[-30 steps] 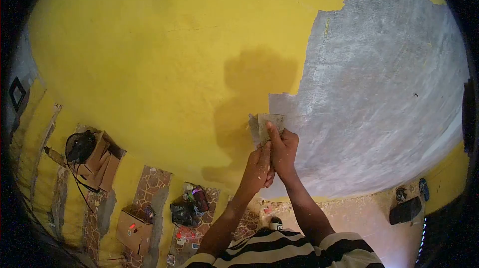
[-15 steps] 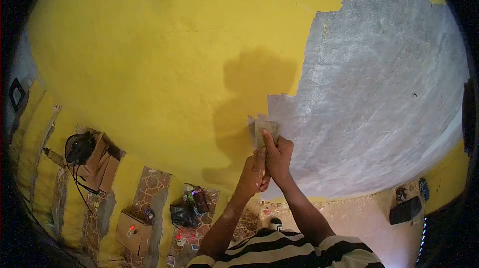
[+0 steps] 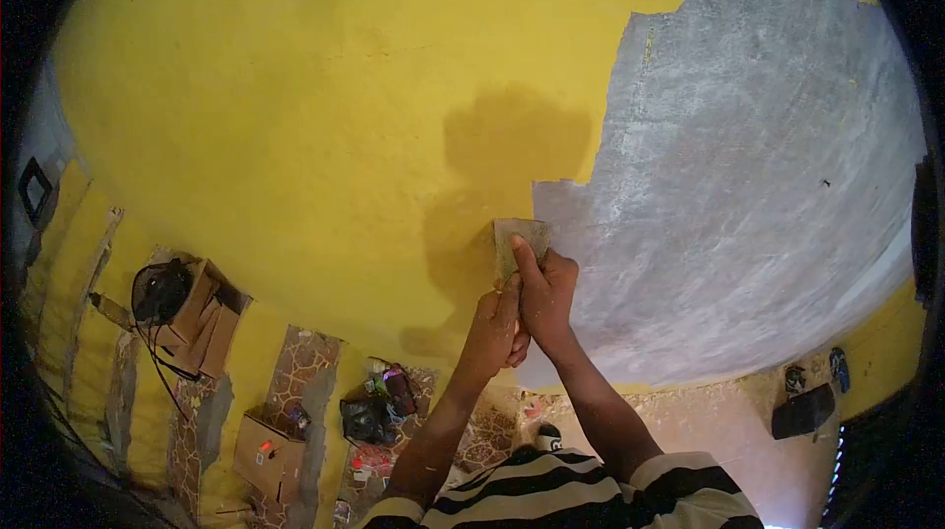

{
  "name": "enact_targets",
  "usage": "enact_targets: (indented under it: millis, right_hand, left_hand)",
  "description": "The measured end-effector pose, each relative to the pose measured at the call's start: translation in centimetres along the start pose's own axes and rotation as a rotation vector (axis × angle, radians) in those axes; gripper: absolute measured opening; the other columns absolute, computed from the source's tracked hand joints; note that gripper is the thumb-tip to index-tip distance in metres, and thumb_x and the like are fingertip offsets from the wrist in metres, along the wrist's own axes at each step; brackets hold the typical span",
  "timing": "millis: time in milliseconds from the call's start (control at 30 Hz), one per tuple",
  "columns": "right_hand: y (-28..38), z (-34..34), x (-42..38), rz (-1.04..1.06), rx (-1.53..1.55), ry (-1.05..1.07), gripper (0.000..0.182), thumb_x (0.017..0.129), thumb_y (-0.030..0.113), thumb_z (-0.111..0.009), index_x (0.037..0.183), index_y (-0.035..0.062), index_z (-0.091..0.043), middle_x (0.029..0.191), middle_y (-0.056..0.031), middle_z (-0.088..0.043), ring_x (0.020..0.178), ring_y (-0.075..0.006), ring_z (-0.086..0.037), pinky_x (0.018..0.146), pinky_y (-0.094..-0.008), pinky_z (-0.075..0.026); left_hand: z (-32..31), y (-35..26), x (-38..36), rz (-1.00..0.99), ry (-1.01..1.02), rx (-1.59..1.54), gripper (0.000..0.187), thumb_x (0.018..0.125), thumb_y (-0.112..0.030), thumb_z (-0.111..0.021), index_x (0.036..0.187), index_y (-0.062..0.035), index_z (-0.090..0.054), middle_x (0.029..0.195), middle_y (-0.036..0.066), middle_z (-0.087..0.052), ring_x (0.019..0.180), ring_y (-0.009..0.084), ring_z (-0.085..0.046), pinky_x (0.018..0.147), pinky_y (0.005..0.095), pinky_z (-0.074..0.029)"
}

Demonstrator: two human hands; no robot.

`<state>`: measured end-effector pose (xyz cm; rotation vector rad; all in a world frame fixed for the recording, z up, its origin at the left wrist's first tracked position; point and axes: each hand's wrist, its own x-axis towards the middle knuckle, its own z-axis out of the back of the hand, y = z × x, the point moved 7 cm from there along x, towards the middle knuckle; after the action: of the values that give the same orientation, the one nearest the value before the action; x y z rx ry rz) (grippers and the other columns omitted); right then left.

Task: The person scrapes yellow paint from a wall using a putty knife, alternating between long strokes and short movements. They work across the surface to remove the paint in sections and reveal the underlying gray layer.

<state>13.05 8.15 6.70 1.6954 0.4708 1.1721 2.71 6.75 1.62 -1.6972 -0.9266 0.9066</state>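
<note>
A flat scraper with a broad dull blade lies against the wall, its blade pointing up, where the yellow paint meets the bare grey patch. My right hand is closed round the scraper, its thumb stretched along the blade. Just below and to the left, my left hand is wrapped round the handle, which the fingers mostly hide. The shadow of a head and arms falls on the yellow paint around the blade.
At the lower left stand a black fan and an open cardboard box. Another cardboard box and a black bag lie on the patterned floor. A dark box sits at the lower right.
Both hands and the scraper have moved slightly up the wall, and the blade now covers the small grey notch at the paint's edge. The view has shifted a little.
</note>
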Motion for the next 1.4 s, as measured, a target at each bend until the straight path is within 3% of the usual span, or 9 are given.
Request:
enact_targets:
  millis: [100, 167, 300, 367, 900, 1000, 1067, 1267, 1400]
  right_hand:
    - [-0.9, 0.1, -1.5, -0.046, 0.024, 0.006, 0.045, 0.092, 0.02, -0.065, 0.057, -0.002, -0.046, 0.048, -0.0001, -0.039, 0.049, -0.0057, -0.033, 0.043, -0.0298, -0.028]
    - [-0.8, 0.5, -1.9, -0.047, -0.021, -0.017, 0.048, 0.092, 0.028, -0.065, 0.058, -0.0039, -0.052, 0.045, -0.0133, -0.045, 0.041, -0.0153, -0.041, 0.043, -0.0363, -0.034]
    - [1.0, 0.0, -0.1, -0.025, -0.068, 0.013, 0.045, 0.091, 0.026, -0.065, 0.06, -0.0037, -0.053, 0.046, -0.0132, -0.046, 0.042, -0.0125, -0.041, 0.043, -0.0348, -0.035]
    - [0.8, 0.1, -0.4, -0.026, -0.015, -0.039, 0.049, 0.091, 0.024, -0.066, 0.055, -0.0018, -0.045, 0.046, 0.0008, -0.038, 0.049, -0.0054, -0.033, 0.041, -0.0302, -0.027]
    - [-1.4, 2.2, -0.6, -0.078, -0.054, -0.033, 0.045, 0.092, 0.022, -0.064, 0.058, -0.0001, -0.047, 0.051, 0.0032, -0.041, 0.053, -0.004, -0.035, 0.044, -0.0274, -0.028]
    - [0.1, 1.9, 0.3, -0.093, 0.075, -0.025, 0.048, 0.092, 0.025, -0.065, 0.056, -0.0021, -0.048, 0.044, -0.0083, -0.041, 0.043, -0.0108, -0.033, 0.041, -0.0343, -0.029]
    - [-2.2, 2.2, -0.3, -0.066, -0.041, -0.009, 0.043, 0.093, 0.023, -0.064, 0.059, 0.0014, -0.05, 0.053, 0.003, -0.045, 0.051, -0.0042, -0.038, 0.044, -0.0266, -0.03]
    - [0.7, 2.2, 0.3, 0.1, 0.021, -0.008, 0.042, 0.094, 0.024, -0.062, 0.062, -0.0003, -0.052, 0.054, 0.0032, -0.047, 0.053, -0.0042, -0.038, 0.044, -0.0269, -0.03]
    - [0.0, 2.6, -0.1, -0.039, 0.04, -0.043, 0.042, 0.094, 0.024, -0.062, 0.063, -0.0016, -0.053, 0.054, 0.0031, -0.046, 0.053, -0.0047, -0.037, 0.044, -0.0277, -0.029]
  left_hand:
    - [0.5, 1.7, -0.5, 0.046, -0.014, 0.005, 0.047, 0.102, -0.045, -0.036, 0.073, -0.0085, -0.044, 0.044, -0.001, -0.032, 0.03, 0.0108, -0.033, 0.03, 0.0277, -0.027]
    - [0.6, 2.2, 0.0, 0.068, 0.001, 0.012, 0.047, 0.102, -0.045, -0.036, 0.073, -0.0088, -0.043, 0.044, -0.001, -0.033, 0.03, 0.0107, -0.033, 0.03, 0.0276, -0.027]
    - [-0.1, -0.6, 0.1, -0.04, 0.01, 0.034, 0.05, 0.102, -0.048, -0.035, 0.071, -0.0086, -0.042, 0.043, 0.0, -0.034, 0.03, 0.0102, -0.033, 0.03, 0.0269, -0.027]
    - [-0.3, -1.4, -0.2, -0.085, 0.025, 0.04, 0.051, 0.101, -0.049, -0.035, 0.071, -0.0085, -0.042, 0.042, 0.0, -0.034, 0.03, 0.0101, -0.033, 0.03, 0.0268, -0.027]
    - [-2.3, 0.1, 0.4, -0.013, 0.095, -0.006, 0.047, 0.102, -0.045, -0.035, 0.077, -0.0066, -0.045, 0.043, 0.0, -0.035, 0.029, 0.0114, -0.034, 0.028, 0.0276, -0.029]
    - [-2.3, -0.3, 0.5, -0.036, 0.095, -0.017, 0.048, 0.102, -0.045, -0.035, 0.074, -0.0074, -0.044, 0.042, 0.0, -0.034, 0.029, 0.0114, -0.034, 0.028, 0.028, -0.029]
    - [-2.2, 0.7, 0.3, -0.023, 0.109, -0.057, 0.049, 0.102, -0.046, -0.035, 0.072, -0.0078, -0.043, 0.042, 0.0, -0.034, 0.029, 0.0116, -0.034, 0.028, 0.0283, -0.029]
    - [-2.5, 0.7, 0.6, -0.003, 0.072, 0.067, 0.05, 0.102, -0.048, -0.035, 0.075, -0.0071, -0.045, 0.042, 0.0, -0.034, 0.029, 0.0113, -0.035, 0.029, 0.0271, -0.029]
    - [-2.6, 0.1, 0.6, -0.051, 0.101, 0.035, 0.048, 0.102, -0.045, -0.034, 0.08, -0.0047, -0.049, 0.043, 0.001, -0.036, 0.029, 0.0121, -0.036, 0.029, 0.0271, -0.03]
